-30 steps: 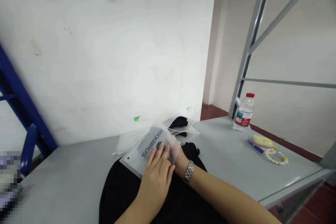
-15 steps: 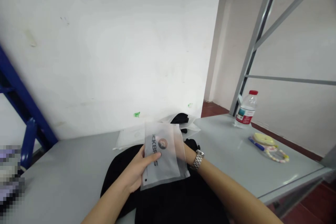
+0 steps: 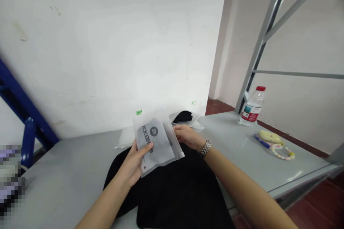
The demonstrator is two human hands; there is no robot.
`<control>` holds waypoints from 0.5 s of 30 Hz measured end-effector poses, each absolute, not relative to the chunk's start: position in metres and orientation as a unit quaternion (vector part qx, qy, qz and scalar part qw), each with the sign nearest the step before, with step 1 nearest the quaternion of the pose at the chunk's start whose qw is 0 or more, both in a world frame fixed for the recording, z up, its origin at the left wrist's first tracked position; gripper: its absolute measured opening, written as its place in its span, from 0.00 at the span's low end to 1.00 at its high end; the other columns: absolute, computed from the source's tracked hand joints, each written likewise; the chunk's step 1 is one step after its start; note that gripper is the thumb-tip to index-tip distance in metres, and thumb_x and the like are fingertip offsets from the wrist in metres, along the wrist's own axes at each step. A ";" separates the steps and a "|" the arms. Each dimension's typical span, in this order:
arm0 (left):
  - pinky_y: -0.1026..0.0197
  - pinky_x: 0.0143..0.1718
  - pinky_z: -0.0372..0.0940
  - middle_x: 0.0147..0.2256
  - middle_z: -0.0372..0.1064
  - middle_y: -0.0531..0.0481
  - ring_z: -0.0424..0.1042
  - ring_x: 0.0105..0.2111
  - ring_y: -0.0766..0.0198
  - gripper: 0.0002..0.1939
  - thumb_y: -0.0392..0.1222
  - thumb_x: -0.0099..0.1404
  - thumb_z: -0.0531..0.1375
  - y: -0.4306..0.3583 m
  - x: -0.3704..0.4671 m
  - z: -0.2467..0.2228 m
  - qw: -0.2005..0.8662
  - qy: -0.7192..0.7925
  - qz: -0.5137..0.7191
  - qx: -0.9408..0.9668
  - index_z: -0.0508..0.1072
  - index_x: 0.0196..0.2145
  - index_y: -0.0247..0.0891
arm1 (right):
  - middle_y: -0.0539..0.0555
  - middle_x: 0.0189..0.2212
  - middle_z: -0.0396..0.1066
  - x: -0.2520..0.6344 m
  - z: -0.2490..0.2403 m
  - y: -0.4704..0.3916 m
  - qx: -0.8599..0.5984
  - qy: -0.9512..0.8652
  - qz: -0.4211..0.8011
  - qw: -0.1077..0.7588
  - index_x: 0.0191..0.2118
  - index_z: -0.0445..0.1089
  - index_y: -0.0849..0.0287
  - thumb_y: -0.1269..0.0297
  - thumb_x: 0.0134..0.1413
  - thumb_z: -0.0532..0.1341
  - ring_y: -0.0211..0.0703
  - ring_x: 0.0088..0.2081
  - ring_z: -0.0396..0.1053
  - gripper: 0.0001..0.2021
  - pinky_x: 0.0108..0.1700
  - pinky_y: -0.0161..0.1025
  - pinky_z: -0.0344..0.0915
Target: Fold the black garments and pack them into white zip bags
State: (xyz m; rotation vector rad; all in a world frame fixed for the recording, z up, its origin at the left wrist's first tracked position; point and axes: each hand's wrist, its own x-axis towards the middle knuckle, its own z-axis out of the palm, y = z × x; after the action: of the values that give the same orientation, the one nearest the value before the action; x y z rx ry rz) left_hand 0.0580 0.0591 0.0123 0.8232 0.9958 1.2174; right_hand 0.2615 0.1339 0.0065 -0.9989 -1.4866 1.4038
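Note:
A frosted zip bag with dark lettering and a round logo is tilted over black cloth pieces on the table. My left hand is closed on its lower left side, thumb across the front. A pale, flat insert shows through the plastic. My right hand, with a metal watch on the wrist, has its fingers pinched at the bag's upper right edge, beside the zip strip. Behind it lies another clear bag with a black item inside.
White flat packets lie at the wall behind the held bag. To the right stand a water bottle with a red cap, a yellow pad, a blue pen and a bead bracelet. A blue frame rises at left.
My right hand has come out from behind or inside the bag to its right edge. The bag has tilted and shifted left in view, and its pale insert shows more plainly.

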 end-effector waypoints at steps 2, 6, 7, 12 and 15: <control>0.52 0.39 0.72 0.46 0.72 0.46 0.75 0.40 0.55 0.28 0.41 0.54 0.66 0.059 0.057 0.014 0.622 0.443 0.532 0.366 0.63 0.51 0.46 | 0.54 0.31 0.71 0.261 0.011 0.129 -0.366 -0.574 0.601 0.419 0.32 0.68 0.59 0.46 0.49 0.57 0.41 0.31 0.69 0.19 0.33 0.39 0.67; 0.55 0.42 0.71 0.48 0.71 0.44 0.73 0.44 0.55 0.27 0.41 0.53 0.67 0.059 0.059 0.017 0.596 0.463 0.516 0.406 0.65 0.50 0.42 | 0.56 0.38 0.72 0.254 0.018 0.113 -0.303 -0.556 0.674 0.380 0.42 0.68 0.57 0.43 0.46 0.58 0.45 0.34 0.71 0.24 0.29 0.40 0.69; 0.55 0.43 0.71 0.48 0.71 0.43 0.73 0.44 0.55 0.27 0.42 0.53 0.67 0.059 0.059 0.019 0.595 0.465 0.502 0.422 0.65 0.50 0.41 | 0.56 0.38 0.73 0.252 0.019 0.110 -0.308 -0.558 0.672 0.378 0.42 0.69 0.57 0.47 0.43 0.63 0.47 0.35 0.72 0.22 0.30 0.41 0.69; 0.52 0.46 0.68 0.50 0.68 0.41 0.71 0.47 0.52 0.32 0.52 0.57 0.61 0.046 0.049 0.024 0.489 0.539 0.464 0.505 0.59 0.57 0.41 | 0.55 0.28 0.74 0.253 0.023 0.116 -0.397 -0.482 0.566 0.538 0.28 0.71 0.61 0.59 0.36 0.68 0.47 0.32 0.71 0.12 0.35 0.43 0.69; 0.50 0.49 0.66 0.52 0.67 0.43 0.67 0.51 0.52 0.31 0.52 0.59 0.59 0.019 0.030 0.013 0.340 0.550 0.440 0.623 0.57 0.59 0.46 | 0.53 0.26 0.71 0.269 0.033 0.139 -0.427 -0.411 0.479 0.648 0.28 0.66 0.57 0.56 0.42 0.63 0.46 0.32 0.70 0.10 0.32 0.42 0.70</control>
State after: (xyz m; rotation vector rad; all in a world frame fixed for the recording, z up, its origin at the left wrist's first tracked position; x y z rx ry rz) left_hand 0.0298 0.0190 0.0129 1.6223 1.4304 1.1447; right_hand 0.2692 0.1386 0.0328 -0.9706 -0.9342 1.0882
